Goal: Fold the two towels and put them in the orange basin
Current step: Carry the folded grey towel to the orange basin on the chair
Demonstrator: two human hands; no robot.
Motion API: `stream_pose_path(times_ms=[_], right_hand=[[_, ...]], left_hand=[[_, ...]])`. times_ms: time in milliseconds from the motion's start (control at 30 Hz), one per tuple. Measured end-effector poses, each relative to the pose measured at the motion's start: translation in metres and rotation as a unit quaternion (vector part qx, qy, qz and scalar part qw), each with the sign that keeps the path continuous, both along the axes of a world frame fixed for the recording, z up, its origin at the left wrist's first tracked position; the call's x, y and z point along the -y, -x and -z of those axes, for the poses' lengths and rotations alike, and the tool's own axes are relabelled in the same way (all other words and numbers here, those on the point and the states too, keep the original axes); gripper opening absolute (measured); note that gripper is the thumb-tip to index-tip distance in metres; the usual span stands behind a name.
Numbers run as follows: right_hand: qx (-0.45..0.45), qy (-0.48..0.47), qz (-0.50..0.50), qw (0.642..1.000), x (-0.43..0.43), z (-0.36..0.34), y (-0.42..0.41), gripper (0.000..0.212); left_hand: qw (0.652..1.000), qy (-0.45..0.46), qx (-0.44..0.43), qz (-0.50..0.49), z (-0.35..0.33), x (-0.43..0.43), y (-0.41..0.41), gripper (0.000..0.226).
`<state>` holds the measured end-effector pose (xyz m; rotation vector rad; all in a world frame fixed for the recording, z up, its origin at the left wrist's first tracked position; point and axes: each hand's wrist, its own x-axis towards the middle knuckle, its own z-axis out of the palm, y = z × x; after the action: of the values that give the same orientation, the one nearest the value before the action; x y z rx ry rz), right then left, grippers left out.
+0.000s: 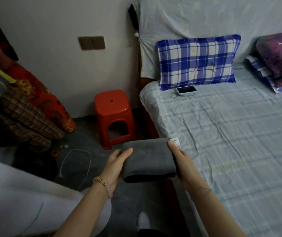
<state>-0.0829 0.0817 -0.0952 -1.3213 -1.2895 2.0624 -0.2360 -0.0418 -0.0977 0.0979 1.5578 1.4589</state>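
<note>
A dark grey towel (148,159), folded into a thick rectangle, is held in the air between both hands, just off the left edge of the bed. My left hand (115,166) grips its left side with the thumb on top. My right hand (182,162) grips its right side. A small white barcode tag (174,140) sticks out at the towel's far right corner. No second towel and no orange basin show in this view.
The bed (230,134) with a pale blue checked sheet fills the right side, with a blue plaid pillow (197,60), a phone (186,90) and another cushion (279,59). A red plastic stool (112,115) stands on the dark floor beside it. Rolled bedding (32,106) leans at left. A white cable (83,166) lies on the floor.
</note>
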Motion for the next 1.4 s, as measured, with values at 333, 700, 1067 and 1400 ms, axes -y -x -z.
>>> stream_pose_path(times_ms=[333, 700, 1067, 1400], right_hand=[[0.028, -0.014, 0.168, 0.985, -0.041, 0.006, -0.075, 0.047], [0.029, -0.018, 0.466, 0.884, 0.059, 0.002, -0.2, 0.032], [0.0, -0.014, 0.695, 0.719, 0.241, 0.004, -0.213, 0.033], [0.005, -0.014, 0.821, 0.57, 0.375, -0.002, -0.206, 0.034]], left_hand=[[0.988, -0.003, -0.013, 0.154, 0.007, -0.095, -0.045, 0.031], [0.891, -0.009, -0.003, 0.453, 0.005, -0.113, -0.161, 0.038], [0.747, 0.009, 0.005, 0.665, 0.018, -0.022, -0.239, 0.022], [0.591, 0.013, 0.09, 0.802, 0.023, 0.071, -0.291, 0.008]])
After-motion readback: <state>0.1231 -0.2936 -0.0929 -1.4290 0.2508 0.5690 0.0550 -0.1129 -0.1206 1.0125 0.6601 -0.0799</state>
